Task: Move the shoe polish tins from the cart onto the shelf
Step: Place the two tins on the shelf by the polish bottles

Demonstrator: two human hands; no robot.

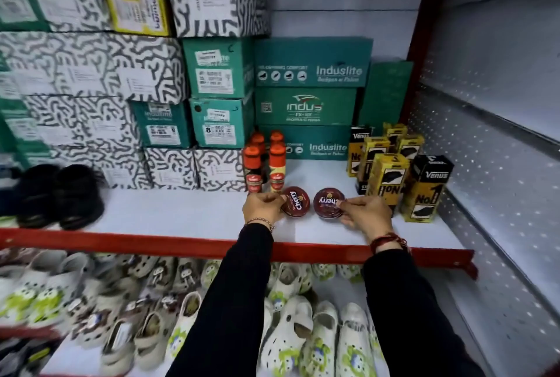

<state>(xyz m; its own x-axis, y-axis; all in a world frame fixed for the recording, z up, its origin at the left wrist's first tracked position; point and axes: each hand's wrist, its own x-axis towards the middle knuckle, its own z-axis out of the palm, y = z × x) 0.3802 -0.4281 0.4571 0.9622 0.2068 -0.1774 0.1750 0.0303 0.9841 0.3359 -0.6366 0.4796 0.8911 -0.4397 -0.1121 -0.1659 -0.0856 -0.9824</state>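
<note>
Two round dark-red Cherry shoe polish tins sit side by side on the white shelf (188, 216), near its red front edge. My left hand (263, 207) grips the left tin (297, 201) by its left rim. My right hand (365, 214) pinches the right tin (327, 202) at its right rim; that one looks like a short stack of tins. Both arms reach over the shelf's red lip in black sleeves. The cart is out of view.
Several orange-capped polish bottles (266, 161) stand just behind the tins. Yellow and black Venus boxes (403, 176) crowd the right. Green and patterned shoe boxes (306, 88) fill the back. Black shoes (60, 195) sit at the left. White clogs (288, 331) fill the lower shelf.
</note>
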